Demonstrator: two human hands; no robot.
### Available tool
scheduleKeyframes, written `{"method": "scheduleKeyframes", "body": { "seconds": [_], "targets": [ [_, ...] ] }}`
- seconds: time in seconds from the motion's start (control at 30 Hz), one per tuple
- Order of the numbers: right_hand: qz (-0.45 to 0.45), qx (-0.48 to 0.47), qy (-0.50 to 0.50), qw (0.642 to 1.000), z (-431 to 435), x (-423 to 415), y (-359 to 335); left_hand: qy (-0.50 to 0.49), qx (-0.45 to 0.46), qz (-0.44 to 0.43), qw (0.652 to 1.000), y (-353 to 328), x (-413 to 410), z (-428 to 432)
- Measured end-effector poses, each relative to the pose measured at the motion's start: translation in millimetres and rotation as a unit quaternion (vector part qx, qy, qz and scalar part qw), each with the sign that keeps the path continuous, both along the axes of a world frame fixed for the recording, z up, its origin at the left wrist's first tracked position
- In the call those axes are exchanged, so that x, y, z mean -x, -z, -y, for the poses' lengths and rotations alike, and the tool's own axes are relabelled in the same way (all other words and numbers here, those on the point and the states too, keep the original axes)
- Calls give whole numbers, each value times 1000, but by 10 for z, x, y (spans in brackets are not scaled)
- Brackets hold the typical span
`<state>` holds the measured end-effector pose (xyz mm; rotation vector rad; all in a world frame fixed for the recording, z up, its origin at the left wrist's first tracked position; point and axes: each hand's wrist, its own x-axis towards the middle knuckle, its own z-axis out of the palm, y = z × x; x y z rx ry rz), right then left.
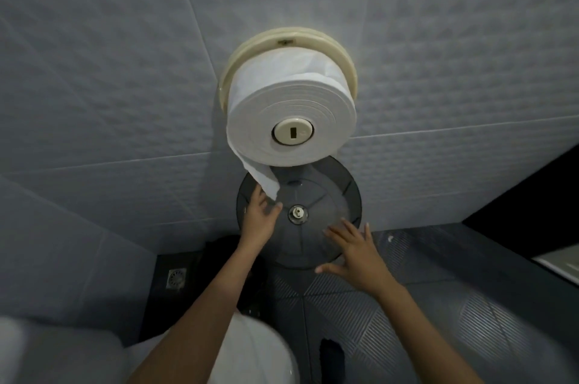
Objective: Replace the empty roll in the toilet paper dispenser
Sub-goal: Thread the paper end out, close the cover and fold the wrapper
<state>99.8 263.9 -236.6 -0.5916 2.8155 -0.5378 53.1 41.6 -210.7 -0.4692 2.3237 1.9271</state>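
Observation:
A full white paper roll sits on the cream spindle hub of the round cream dispenser back on the tiled wall. A loose tail of paper hangs from the roll's lower left. The dark translucent round cover hangs swung down below the roll, its lock knob at the centre. My left hand rests on the cover's left side, fingers spread, just under the paper tail. My right hand lies flat with fingers apart on the cover's lower right rim.
A white toilet is below me at the bottom centre. A floor drain sits in the dark ribbed floor at the left. A dark partition stands to the right, and a white ledge shows at the right edge.

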Motion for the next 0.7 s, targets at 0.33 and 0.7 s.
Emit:
{"method": "scheduleKeyframes", "body": {
  "seconds": [0.33, 0.7],
  "targets": [
    [34, -65, -44, 996, 44, 7, -183, 384, 495, -212, 750, 229, -778, 510],
    [-129, 20, 33, 991, 29, -299, -241, 339, 478, -248, 772, 7, -722, 523]
  ]
}}
